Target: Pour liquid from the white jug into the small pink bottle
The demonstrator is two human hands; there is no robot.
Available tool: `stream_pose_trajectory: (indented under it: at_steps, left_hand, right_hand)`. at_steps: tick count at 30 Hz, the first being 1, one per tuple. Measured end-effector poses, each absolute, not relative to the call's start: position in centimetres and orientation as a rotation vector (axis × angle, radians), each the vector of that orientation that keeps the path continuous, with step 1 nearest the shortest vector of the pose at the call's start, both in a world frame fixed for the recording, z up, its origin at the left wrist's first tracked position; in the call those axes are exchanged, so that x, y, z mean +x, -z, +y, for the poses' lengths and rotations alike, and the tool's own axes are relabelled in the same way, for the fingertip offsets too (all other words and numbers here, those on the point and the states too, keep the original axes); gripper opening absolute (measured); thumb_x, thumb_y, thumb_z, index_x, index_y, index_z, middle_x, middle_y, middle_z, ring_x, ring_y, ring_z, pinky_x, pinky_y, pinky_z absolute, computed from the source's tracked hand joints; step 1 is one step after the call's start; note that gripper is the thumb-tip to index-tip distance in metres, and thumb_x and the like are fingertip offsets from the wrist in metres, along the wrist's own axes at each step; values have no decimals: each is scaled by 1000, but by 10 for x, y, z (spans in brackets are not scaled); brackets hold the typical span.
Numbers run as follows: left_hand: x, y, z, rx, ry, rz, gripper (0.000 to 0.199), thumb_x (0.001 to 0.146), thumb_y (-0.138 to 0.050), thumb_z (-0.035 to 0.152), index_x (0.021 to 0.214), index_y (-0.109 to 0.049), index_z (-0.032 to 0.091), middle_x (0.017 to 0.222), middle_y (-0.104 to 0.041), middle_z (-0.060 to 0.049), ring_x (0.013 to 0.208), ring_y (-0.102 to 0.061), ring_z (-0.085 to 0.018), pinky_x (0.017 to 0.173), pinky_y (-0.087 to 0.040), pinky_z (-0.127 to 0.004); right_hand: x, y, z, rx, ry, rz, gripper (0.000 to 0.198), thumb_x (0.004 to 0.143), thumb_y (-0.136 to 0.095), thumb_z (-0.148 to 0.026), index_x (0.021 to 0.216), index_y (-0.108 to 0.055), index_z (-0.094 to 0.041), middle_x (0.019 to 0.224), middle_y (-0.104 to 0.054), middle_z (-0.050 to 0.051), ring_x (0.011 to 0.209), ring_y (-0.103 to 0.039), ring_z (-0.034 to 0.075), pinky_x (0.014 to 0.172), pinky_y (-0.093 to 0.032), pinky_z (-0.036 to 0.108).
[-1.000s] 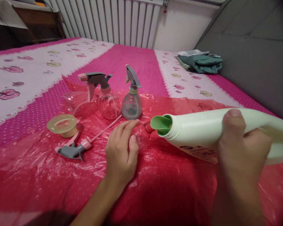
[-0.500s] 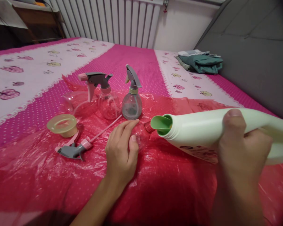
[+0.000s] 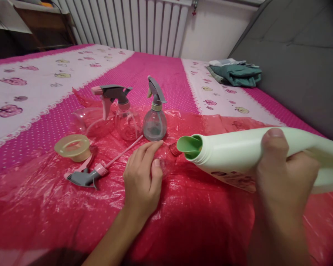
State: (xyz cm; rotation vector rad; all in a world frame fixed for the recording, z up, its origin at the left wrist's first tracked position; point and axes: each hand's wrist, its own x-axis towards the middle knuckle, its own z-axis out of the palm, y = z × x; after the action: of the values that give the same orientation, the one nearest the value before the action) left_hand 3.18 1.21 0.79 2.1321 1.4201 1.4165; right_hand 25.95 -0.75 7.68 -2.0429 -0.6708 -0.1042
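My left hand is wrapped round a clear spray bottle without its head, which is tilted with its neck to the right. In my right hand is a pale green detergent jug, gripped by its handle and tipped nearly level. The jug's green pouring spout is right at the bottle's neck; whether they touch I cannot tell. No liquid stream is visible. Left of my left hand lie a loose grey-and-pink spray head with its tube and a yellowish funnel-like piece.
A pink-topped spray bottle and a grey-topped one stand behind my left hand. Red plastic sheeting covers the near bed. Folded cloths lie far right, by the grey headboard. A white radiator is behind.
Almost nothing differs. Both hands, the bottle and the jug hold the same positions, apart from a very slight shift of the whole view.
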Motion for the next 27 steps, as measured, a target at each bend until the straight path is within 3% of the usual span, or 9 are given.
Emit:
stream_pose_trajectory:
  at_steps: [27]
  left_hand:
    - [32,-7,12,2131,-1412,1422,40,111,-39,27,140,-67,22,137,-73,-10,127,-68,-29,108,-52,-47]
  right_hand:
    - [260,-76,-9,-2030,112,-690,72,75,-46,-86,88,-66,-18,84,-65,12,89,-63,32,79,-41,45]
